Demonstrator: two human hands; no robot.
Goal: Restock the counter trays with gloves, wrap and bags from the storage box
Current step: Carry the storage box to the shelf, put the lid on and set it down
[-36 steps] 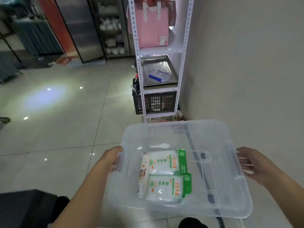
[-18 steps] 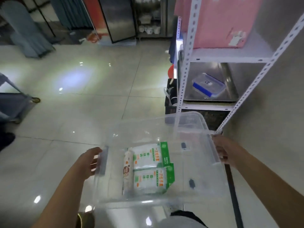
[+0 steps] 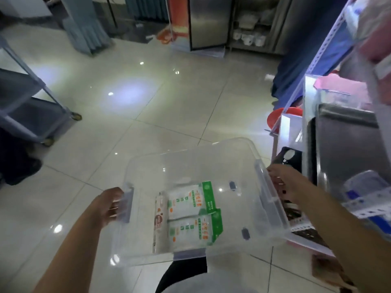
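I carry a clear plastic storage box [image 3: 186,166] above the tiled floor. My left hand [image 3: 109,206] grips its left handle and my right hand [image 3: 283,185] grips its right handle. Inside lie two white packs with green edges [image 3: 190,216], one behind the other, and a slim white roll [image 3: 158,218] along their left side. The rest of the box's bottom is bare.
A white metal shelf rack [image 3: 317,56] stands close at the right, holding a steel tray [image 3: 347,149] and a blue-lidded container [image 3: 368,193]. A grey wheeled cart [image 3: 31,115] is at the left. A red basin [image 3: 281,117] sits on the floor by the rack.
The view has swung left and closer to the rack, which now sits at the right edge. Both hands keep their hold on the box, and the packs have not shifted.
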